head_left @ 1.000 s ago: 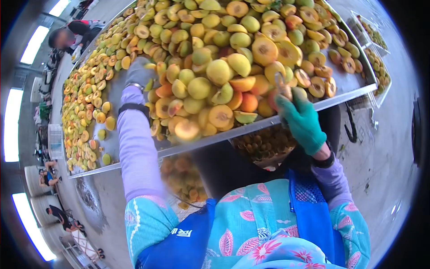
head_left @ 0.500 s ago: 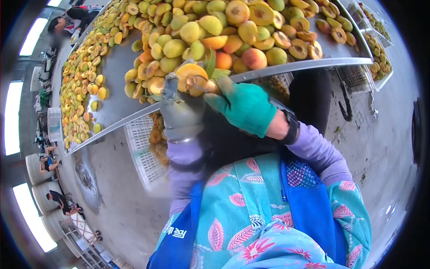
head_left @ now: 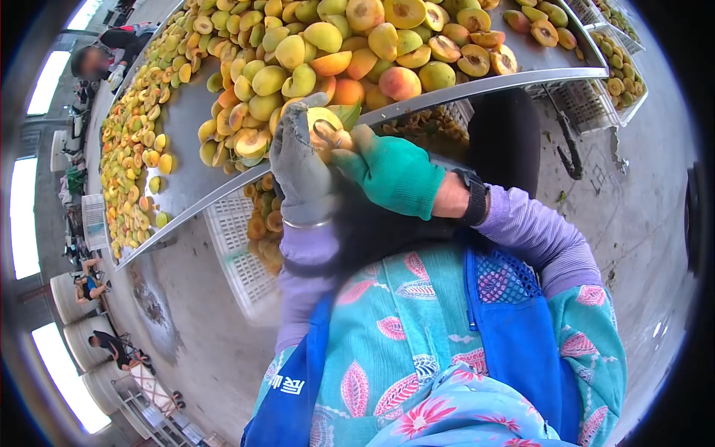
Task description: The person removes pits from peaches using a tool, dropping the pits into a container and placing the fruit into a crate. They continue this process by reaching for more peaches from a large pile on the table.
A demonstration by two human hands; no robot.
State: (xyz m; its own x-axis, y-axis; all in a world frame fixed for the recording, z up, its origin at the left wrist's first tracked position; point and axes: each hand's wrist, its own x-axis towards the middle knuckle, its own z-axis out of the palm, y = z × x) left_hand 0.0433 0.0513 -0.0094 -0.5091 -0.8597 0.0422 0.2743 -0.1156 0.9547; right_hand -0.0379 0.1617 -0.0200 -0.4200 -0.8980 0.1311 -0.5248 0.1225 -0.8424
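Note:
My left hand (head_left: 300, 167), in a grey glove, is closed around a cut apricot (head_left: 322, 119) just over the near rim of the metal table. Its orange flesh faces my right hand (head_left: 398, 173), which wears a green glove with thumb and fingertip exposed. Those fingers pinch a small curved metal tool (head_left: 325, 138) against the cut face; most of the tool is hidden by the fingers and the fruit. Right behind my hands lies a heap of apricots (head_left: 298, 59), some whole and many halved, with a green leaf (head_left: 347, 114) beside the held fruit.
The metal table (head_left: 195, 112) has a raised rim in front of me. Below it stand a white crate (head_left: 237, 249) with fruit halves and another crate (head_left: 581, 104). Filled crates (head_left: 624, 78) sit at the right. A person (head_left: 112, 56) is at the far left end.
The cut apricot and both hands have shifted slightly left relative to the view, as the view itself has moved. My left fingers now stand more upright around the fruit.

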